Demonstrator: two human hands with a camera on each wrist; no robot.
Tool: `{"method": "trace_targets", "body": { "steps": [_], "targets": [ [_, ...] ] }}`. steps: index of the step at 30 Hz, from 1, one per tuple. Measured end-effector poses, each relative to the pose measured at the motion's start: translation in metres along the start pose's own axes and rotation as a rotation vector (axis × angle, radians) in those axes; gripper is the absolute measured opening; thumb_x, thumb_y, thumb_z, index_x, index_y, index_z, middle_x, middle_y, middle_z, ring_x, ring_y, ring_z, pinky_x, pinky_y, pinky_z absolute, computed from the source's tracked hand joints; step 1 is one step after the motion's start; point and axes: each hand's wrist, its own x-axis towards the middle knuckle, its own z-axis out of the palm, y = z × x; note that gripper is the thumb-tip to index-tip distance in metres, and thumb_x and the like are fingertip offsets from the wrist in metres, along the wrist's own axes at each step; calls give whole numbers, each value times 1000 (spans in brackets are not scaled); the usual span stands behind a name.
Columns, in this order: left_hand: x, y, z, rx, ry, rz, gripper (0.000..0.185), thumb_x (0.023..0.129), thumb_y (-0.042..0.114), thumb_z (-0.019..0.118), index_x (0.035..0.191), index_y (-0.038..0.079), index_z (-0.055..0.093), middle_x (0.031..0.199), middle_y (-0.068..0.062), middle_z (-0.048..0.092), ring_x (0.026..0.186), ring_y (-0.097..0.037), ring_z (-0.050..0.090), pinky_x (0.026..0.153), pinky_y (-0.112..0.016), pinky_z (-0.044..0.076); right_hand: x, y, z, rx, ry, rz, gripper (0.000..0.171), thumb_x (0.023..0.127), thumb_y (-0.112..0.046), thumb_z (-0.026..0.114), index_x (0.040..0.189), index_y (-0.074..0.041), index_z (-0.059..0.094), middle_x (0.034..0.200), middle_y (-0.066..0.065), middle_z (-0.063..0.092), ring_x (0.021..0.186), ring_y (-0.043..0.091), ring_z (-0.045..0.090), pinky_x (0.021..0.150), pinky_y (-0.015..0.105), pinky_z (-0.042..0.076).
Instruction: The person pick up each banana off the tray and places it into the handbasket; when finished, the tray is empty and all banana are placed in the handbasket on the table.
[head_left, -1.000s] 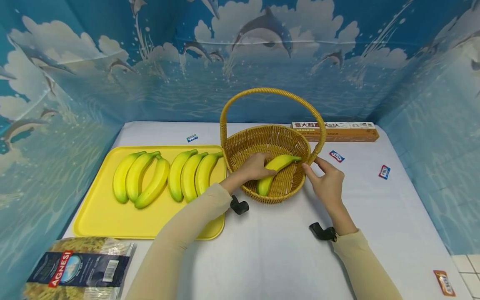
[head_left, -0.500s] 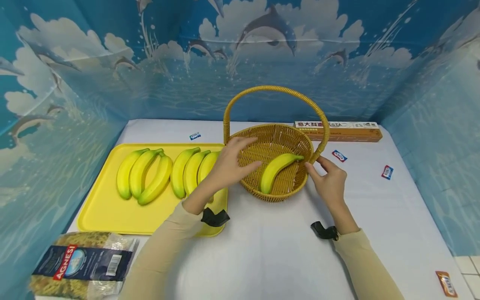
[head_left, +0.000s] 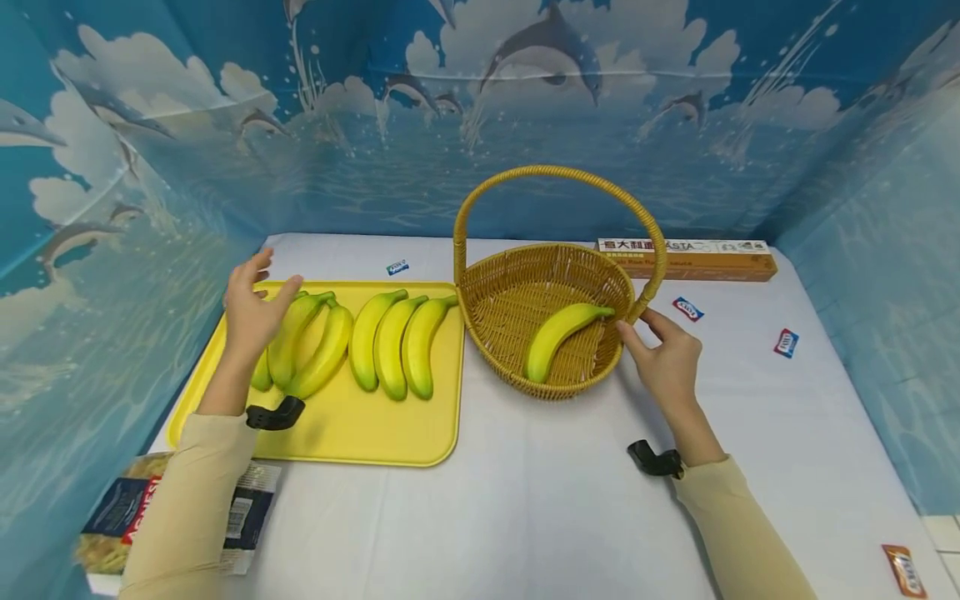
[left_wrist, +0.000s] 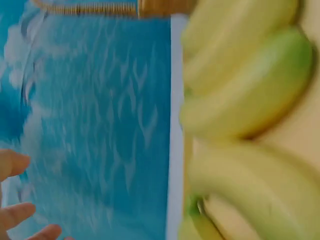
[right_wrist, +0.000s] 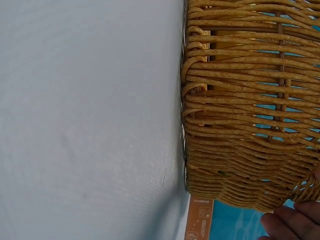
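My left hand [head_left: 251, 312] hovers over the left end of the yellow tray [head_left: 367, 433], fingers spread and holding nothing. Below and beside it lie several yellow bananas [head_left: 390, 346] with greenish tips; the hand partly hides the leftmost one. In the left wrist view, bananas [left_wrist: 250, 85] fill the right side and my fingers [left_wrist: 15, 217] show at lower left. With thumb and fingers, my right hand [head_left: 667, 358] grips the side of the wicker basket [head_left: 502, 287] by the foot of its tall handle. One banana [head_left: 555, 340] rests inside. Woven wall [right_wrist: 240, 110] fills much of the right wrist view.
Behind the basket lies a long pasta box [head_left: 712, 262], close to the dolphin-printed backdrop [head_left: 375, 183]. A pasta bag [head_left: 243, 517] sits at front left, partly under my left forearm. Small wrapped packets [head_left: 687, 309] are scattered on the white cloth [head_left: 525, 500].
My left hand has let go of the banana in the basket, come out, and swung left across to the tray's far end. My right hand keeps its grip on the basket.
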Motion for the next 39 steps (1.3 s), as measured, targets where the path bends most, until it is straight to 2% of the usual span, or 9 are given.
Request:
{"method": "trace_targets", "body": {
  "steps": [4, 8, 16, 22, 26, 29, 33, 37, 39],
  "targets": [
    [7, -31, -27, -45, 36, -179, 63, 99, 39, 53, 155, 22, 30, 154, -14, 33, 136, -34, 35, 104, -43, 38, 0, 0, -1, -6, -3, 2, 36, 85, -15, 76, 112, 9, 70, 108, 27, 69, 106, 43, 66, 92, 57, 50],
    [7, -53, -39, -41, 8, -260, 66, 99, 42, 50, 157, 21, 24, 159, -15, 26, 139, -38, 33, 104, -45, 39, -1, 0, -1, -9, -13, 9, 37, 86, -17, 76, 113, 8, 69, 109, 27, 69, 107, 43, 66, 92, 57, 50],
    [4, -79, -33, 15, -94, -345, 72, 99, 43, 49, 157, 9, 21, 158, -24, 23, 140, -46, 32, 109, -57, 36, -1, 0, -1, -1, -2, 6, 35, 86, -14, 75, 113, 8, 69, 108, 27, 69, 105, 44, 66, 91, 58, 50],
    [2, -102, -29, 49, -177, -417, 73, 99, 42, 48, 155, 3, 22, 154, -32, 25, 136, -52, 32, 109, -59, 34, -2, -1, 2, 11, -1, -16, 35, 85, -11, 76, 112, 10, 69, 107, 29, 69, 105, 45, 65, 90, 59, 50],
    [1, -117, -26, 74, -222, -461, 72, 99, 41, 49, 155, 3, 23, 154, -33, 24, 139, -51, 29, 111, -58, 33, -3, -1, 2, 7, -1, -14, 35, 85, -12, 76, 111, 10, 69, 107, 29, 69, 105, 45, 66, 90, 59, 51],
    [0, -123, -23, 90, -222, -474, 69, 99, 40, 50, 154, 4, 26, 155, -32, 23, 141, -48, 28, 111, -57, 33, -3, -1, 1, 6, 1, -10, 35, 85, -13, 76, 112, 10, 70, 107, 29, 69, 105, 45, 65, 90, 59, 50],
    [1, -123, -22, 87, -196, -473, 68, 99, 39, 51, 154, 6, 29, 155, -32, 24, 140, -48, 29, 110, -57, 34, -3, -2, -1, 5, 5, -5, 34, 86, -12, 76, 112, 9, 70, 107, 29, 69, 106, 45, 65, 91, 59, 50],
    [2, -118, -22, 77, -144, -493, 67, 98, 38, 53, 153, 7, 33, 155, -29, 26, 140, -45, 31, 109, -55, 37, -2, -2, -1, 1, 5, -9, 34, 86, -12, 75, 111, 9, 70, 107, 28, 69, 105, 45, 65, 90, 59, 51],
    [3, -115, -22, 63, -101, -511, 65, 97, 37, 54, 152, 9, 34, 155, -25, 29, 139, -41, 33, 105, -50, 41, -2, -2, -1, 3, 7, -15, 34, 86, -12, 75, 111, 9, 70, 106, 28, 69, 105, 45, 66, 90, 59, 51]
  ]
}}
